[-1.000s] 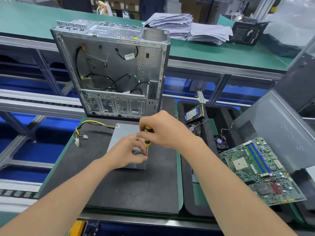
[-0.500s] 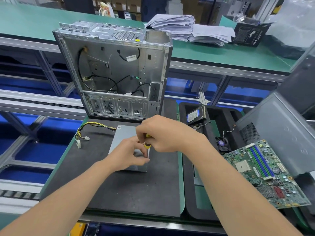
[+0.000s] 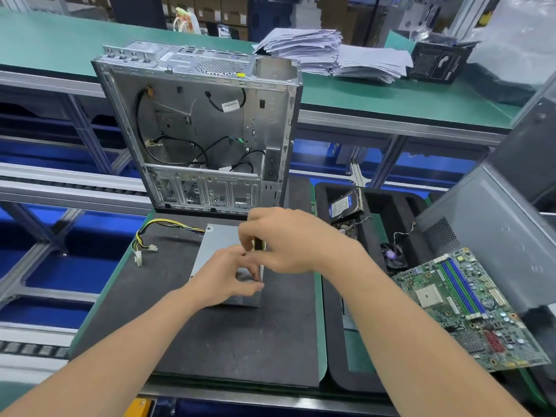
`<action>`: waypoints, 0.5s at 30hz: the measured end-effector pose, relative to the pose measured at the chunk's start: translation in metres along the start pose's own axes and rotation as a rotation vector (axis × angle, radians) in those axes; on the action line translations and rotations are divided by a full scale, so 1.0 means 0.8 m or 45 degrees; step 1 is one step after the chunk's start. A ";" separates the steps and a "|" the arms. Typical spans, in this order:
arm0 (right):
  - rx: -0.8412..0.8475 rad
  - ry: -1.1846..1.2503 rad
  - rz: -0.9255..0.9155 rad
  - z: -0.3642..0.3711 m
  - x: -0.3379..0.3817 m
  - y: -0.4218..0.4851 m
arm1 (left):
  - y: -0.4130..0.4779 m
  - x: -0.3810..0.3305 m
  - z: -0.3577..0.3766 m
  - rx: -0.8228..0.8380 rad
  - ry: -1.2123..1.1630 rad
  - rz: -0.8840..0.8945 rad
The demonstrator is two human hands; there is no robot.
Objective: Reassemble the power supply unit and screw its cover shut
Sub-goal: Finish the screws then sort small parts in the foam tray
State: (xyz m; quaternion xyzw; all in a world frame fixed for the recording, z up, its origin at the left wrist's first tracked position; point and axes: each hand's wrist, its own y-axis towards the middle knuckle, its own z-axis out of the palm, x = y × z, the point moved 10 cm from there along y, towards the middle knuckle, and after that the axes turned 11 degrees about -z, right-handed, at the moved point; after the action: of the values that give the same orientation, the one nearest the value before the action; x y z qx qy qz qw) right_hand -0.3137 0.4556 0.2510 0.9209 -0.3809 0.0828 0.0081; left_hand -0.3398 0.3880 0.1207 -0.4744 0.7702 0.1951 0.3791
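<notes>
The grey metal power supply unit (image 3: 218, 245) lies flat on the black mat (image 3: 228, 335), with its yellow and black cable bundle (image 3: 156, 233) trailing off to the left. My right hand (image 3: 288, 239) is closed around the handle of a yellow and black screwdriver (image 3: 259, 245), held upright with the tip down at the unit's near right corner. My left hand (image 3: 225, 278) rests on the cover by that corner, its fingers pinched around the screwdriver's shaft near the tip. Any screw under the tip is hidden by my fingers.
An empty computer case (image 3: 201, 127) stands upright just behind the unit. To the right, a black foam tray (image 3: 373, 236) holds a hard drive (image 3: 343, 204) and a small fan (image 3: 394, 255). A green motherboard (image 3: 469, 308) and a grey side panel (image 3: 493, 230) lie at the far right.
My right hand has turned on the screwdriver handle while both hands stay at the same corner of the unit. The camera has shifted slightly.
</notes>
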 end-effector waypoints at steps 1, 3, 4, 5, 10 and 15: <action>0.062 0.059 -0.077 0.001 0.004 -0.002 | 0.000 0.001 0.000 -0.003 0.004 -0.008; 0.109 0.116 -0.076 0.003 0.001 -0.002 | -0.001 0.000 -0.001 -0.005 0.005 0.003; 0.087 0.112 -0.011 0.003 -0.005 -0.001 | -0.001 -0.002 0.000 0.001 0.006 0.022; 0.047 0.090 0.040 0.001 -0.007 0.001 | -0.002 -0.005 0.000 0.006 0.010 0.043; -0.122 -0.006 0.399 0.003 -0.030 0.004 | -0.001 0.000 0.002 0.019 0.017 -0.012; -0.179 -0.170 0.510 -0.011 -0.033 -0.001 | -0.003 -0.003 0.002 0.014 -0.023 -0.003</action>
State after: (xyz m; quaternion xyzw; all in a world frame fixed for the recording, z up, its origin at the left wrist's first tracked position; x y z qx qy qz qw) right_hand -0.3331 0.4753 0.2553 0.8274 -0.5608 -0.0053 0.0304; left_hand -0.3364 0.3896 0.1216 -0.4714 0.7673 0.1946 0.3889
